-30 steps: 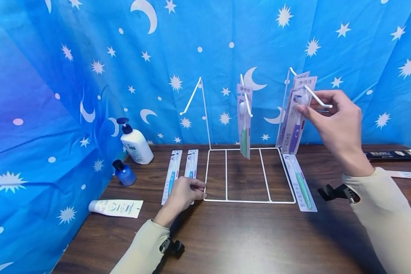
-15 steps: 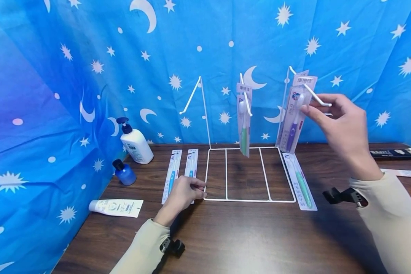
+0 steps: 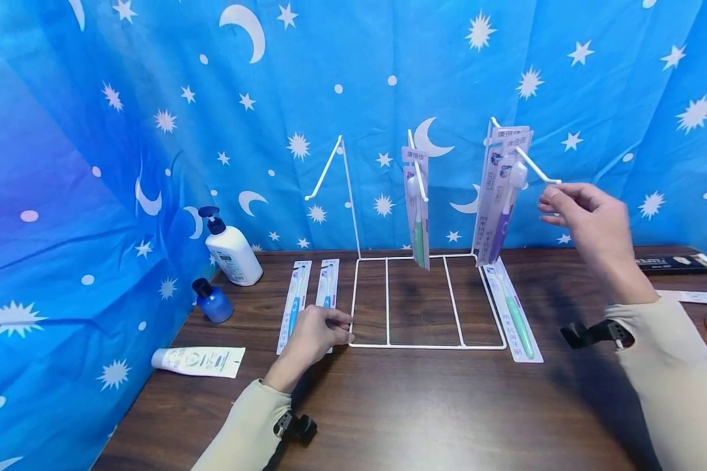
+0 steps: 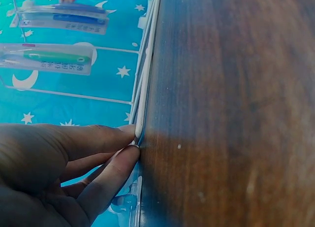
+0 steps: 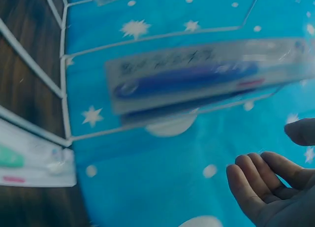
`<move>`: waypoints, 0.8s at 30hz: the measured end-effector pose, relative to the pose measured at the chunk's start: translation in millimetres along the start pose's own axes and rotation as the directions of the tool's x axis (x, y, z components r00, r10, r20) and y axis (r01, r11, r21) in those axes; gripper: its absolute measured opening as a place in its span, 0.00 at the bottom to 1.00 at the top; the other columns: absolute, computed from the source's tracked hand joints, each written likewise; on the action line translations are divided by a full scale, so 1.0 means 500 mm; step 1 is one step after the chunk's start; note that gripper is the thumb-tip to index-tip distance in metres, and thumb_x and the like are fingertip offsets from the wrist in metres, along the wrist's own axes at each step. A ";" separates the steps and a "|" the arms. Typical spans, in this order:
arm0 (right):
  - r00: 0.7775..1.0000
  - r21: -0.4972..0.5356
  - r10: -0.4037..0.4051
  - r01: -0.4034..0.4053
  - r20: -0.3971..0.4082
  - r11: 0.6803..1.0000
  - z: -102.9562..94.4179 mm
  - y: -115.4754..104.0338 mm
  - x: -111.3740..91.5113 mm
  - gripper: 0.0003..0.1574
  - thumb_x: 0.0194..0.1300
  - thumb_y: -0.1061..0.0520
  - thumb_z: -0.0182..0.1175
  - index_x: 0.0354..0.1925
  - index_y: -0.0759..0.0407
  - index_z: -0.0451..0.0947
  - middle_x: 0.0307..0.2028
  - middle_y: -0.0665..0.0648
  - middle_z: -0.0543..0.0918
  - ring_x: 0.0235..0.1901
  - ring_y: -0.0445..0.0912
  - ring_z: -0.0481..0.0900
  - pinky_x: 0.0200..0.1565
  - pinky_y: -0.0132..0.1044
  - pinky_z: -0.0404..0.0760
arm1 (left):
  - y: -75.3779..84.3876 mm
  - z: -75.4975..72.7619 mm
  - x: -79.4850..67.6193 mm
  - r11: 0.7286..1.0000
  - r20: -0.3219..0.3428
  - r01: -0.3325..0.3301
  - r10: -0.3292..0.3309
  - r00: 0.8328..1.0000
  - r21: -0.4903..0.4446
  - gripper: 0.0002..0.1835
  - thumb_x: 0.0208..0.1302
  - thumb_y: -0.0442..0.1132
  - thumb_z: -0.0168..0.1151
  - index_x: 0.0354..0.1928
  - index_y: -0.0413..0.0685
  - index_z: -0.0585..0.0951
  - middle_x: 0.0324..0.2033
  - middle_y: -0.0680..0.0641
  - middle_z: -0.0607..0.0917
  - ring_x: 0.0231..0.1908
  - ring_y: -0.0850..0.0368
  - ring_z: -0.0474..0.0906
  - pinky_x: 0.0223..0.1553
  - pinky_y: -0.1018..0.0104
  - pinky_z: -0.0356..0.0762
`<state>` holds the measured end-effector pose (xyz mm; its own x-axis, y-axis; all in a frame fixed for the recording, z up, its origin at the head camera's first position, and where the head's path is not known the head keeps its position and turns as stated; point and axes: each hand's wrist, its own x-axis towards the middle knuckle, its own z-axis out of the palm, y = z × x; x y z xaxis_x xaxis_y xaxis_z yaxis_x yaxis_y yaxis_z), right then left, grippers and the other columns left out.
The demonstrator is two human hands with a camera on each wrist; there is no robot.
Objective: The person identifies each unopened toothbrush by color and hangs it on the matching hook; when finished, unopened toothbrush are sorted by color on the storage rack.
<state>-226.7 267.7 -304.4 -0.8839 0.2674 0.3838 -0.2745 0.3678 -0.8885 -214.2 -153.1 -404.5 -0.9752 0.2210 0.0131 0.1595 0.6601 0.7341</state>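
Observation:
My left hand (image 3: 313,337) pinches the front left corner of a white wire display rack (image 3: 388,301); the left wrist view shows thumb and fingertips meeting at the wire. On the rack's right hook hang packaged purple toothbrushes (image 3: 503,216), one behind another. Just off that hook's tip is my right hand (image 3: 595,222), holding nothing, its fingers loosely bent and apart from the thumb in the right wrist view. A packaged green toothbrush (image 3: 419,222) hangs on the middle hook. The left hook (image 3: 325,169) is bare.
Two packaged blue toothbrushes (image 3: 295,307) lie left of the rack, one partly behind my left hand. Another green one (image 3: 517,317) lies along its right side. A pump bottle (image 3: 234,252), a blue bottle (image 3: 213,301) and a white tube (image 3: 199,361) are at the left.
My right hand has let go of the front purple toothbrush package and moved right, off the hook's tip. The package now hangs farther back on the hook. My left hand has stayed put.

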 end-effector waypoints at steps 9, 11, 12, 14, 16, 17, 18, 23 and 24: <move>0.975 -0.249 0.178 -0.141 0.133 0.958 0.014 0.094 0.018 0.42 0.67 0.32 0.51 0.63 0.62 0.69 0.56 0.63 0.76 0.46 0.45 0.82 0.51 0.41 0.77 | -0.003 0.001 0.003 0.998 -0.009 -0.046 0.046 0.999 -0.032 0.12 0.48 0.28 0.74 0.38 0.41 0.88 0.24 0.53 0.85 0.24 0.63 0.81 0.22 0.69 0.76; 0.960 -0.260 0.227 -0.181 0.162 0.949 0.023 0.111 0.020 0.44 0.66 0.31 0.51 0.64 0.63 0.68 0.59 0.66 0.73 0.50 0.56 0.80 0.54 0.52 0.73 | -0.002 0.000 0.002 0.999 -0.014 -0.043 0.043 0.999 -0.031 0.12 0.48 0.28 0.74 0.38 0.41 0.88 0.24 0.53 0.85 0.24 0.63 0.81 0.22 0.69 0.76; 0.953 -0.255 0.247 -0.198 0.174 0.946 0.028 0.120 0.021 0.44 0.66 0.31 0.51 0.64 0.63 0.68 0.60 0.67 0.72 0.52 0.60 0.78 0.55 0.56 0.71 | -0.002 0.000 0.002 0.999 -0.015 -0.041 0.041 0.999 -0.032 0.12 0.48 0.28 0.74 0.38 0.41 0.88 0.24 0.53 0.85 0.24 0.63 0.82 0.23 0.69 0.76; 0.942 -0.254 0.275 -0.223 0.192 0.941 0.037 0.138 0.023 0.44 0.67 0.33 0.53 0.64 0.65 0.68 0.60 0.69 0.72 0.53 0.62 0.76 0.55 0.55 0.72 | -0.001 -0.002 0.001 0.999 -0.020 -0.043 0.043 0.999 -0.028 0.12 0.48 0.29 0.74 0.38 0.41 0.88 0.24 0.52 0.85 0.24 0.63 0.81 0.23 0.69 0.76; 0.931 -0.250 0.295 -0.240 0.216 0.938 0.043 0.156 0.024 0.42 0.68 0.36 0.54 0.63 0.68 0.68 0.59 0.70 0.72 0.53 0.62 0.76 0.53 0.49 0.76 | 0.000 -0.002 0.000 0.999 -0.020 -0.045 0.045 0.999 -0.029 0.12 0.48 0.29 0.74 0.38 0.41 0.88 0.24 0.52 0.85 0.24 0.63 0.81 0.22 0.69 0.76; 0.923 -0.250 0.308 -0.250 0.231 0.936 0.046 0.164 0.024 0.42 0.68 0.37 0.55 0.62 0.69 0.68 0.59 0.71 0.72 0.53 0.62 0.76 0.51 0.46 0.77 | 0.000 -0.002 -0.001 0.999 -0.019 -0.040 0.039 0.999 -0.028 0.12 0.48 0.29 0.74 0.38 0.41 0.88 0.24 0.52 0.85 0.24 0.63 0.81 0.22 0.69 0.76; 0.912 -0.244 0.324 -0.265 0.250 0.933 0.047 0.172 0.023 0.41 0.68 0.38 0.55 0.63 0.70 0.67 0.59 0.71 0.72 0.53 0.62 0.76 0.50 0.43 0.79 | 0.000 -0.001 -0.002 0.999 -0.018 -0.040 0.039 0.999 -0.028 0.12 0.48 0.29 0.74 0.38 0.41 0.88 0.24 0.52 0.85 0.24 0.63 0.81 0.22 0.69 0.76; 0.834 -0.274 0.440 -0.361 0.333 0.891 0.048 0.206 0.023 0.47 0.66 0.36 0.57 0.66 0.70 0.62 0.61 0.73 0.67 0.57 0.63 0.71 0.56 0.47 0.74 | 0.000 0.001 -0.002 0.999 -0.015 -0.050 0.050 0.999 -0.019 0.12 0.48 0.29 0.74 0.38 0.41 0.88 0.24 0.53 0.85 0.24 0.63 0.80 0.23 0.67 0.77; 0.819 -0.291 0.459 -0.371 0.344 0.882 0.047 0.209 0.022 0.47 0.66 0.35 0.57 0.66 0.69 0.62 0.62 0.72 0.67 0.58 0.63 0.69 0.59 0.50 0.71 | 0.000 0.001 -0.002 0.998 -0.013 -0.053 0.053 0.999 -0.017 0.12 0.48 0.29 0.74 0.38 0.41 0.88 0.24 0.53 0.85 0.24 0.64 0.80 0.23 0.67 0.77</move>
<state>-274.3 288.2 -398.9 -0.9804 0.0811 -0.1797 0.1963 0.4839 -0.8528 -213.1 -152.9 -404.8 -0.9673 0.2460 0.0609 0.2083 0.6348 0.7441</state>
